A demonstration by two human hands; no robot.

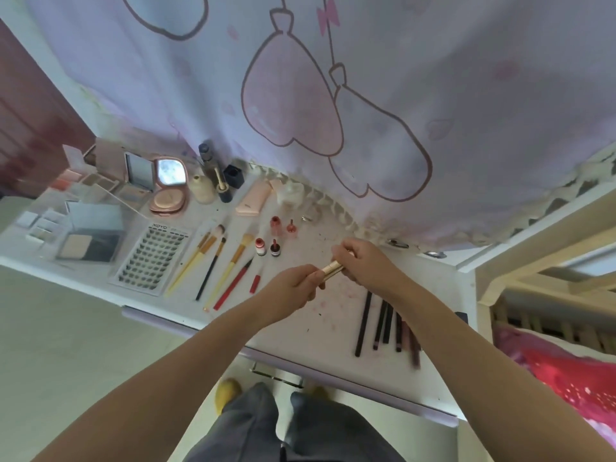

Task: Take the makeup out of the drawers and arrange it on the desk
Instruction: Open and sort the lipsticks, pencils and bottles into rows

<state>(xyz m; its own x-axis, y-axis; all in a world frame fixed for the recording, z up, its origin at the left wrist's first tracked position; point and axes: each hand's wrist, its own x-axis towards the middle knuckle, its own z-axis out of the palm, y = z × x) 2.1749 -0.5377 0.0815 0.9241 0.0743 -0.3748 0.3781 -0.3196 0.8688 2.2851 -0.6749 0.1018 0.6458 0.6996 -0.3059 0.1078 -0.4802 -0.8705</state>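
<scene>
Both hands hold a gold lipstick tube (332, 269) above the middle of the white desk (320, 328). My left hand (293, 288) grips its near end and my right hand (363, 261) grips its far end. Makeup lies in rows on the desk: several brushes (213, 261), a red pencil (233, 285), small red bottles (268, 248), several dark pencils (383, 321) at the right, a false-lash tray (151, 258), and palettes and compacts (168, 188) at the left.
A lilac cartoon curtain (333, 95) hangs behind the desk, its hem touching the back edge. A pink tube (253, 198) and bottles (216, 181) stand near it. A drawer handle (276, 375) shows under the desk front. A bed frame (550, 278) stands to the right.
</scene>
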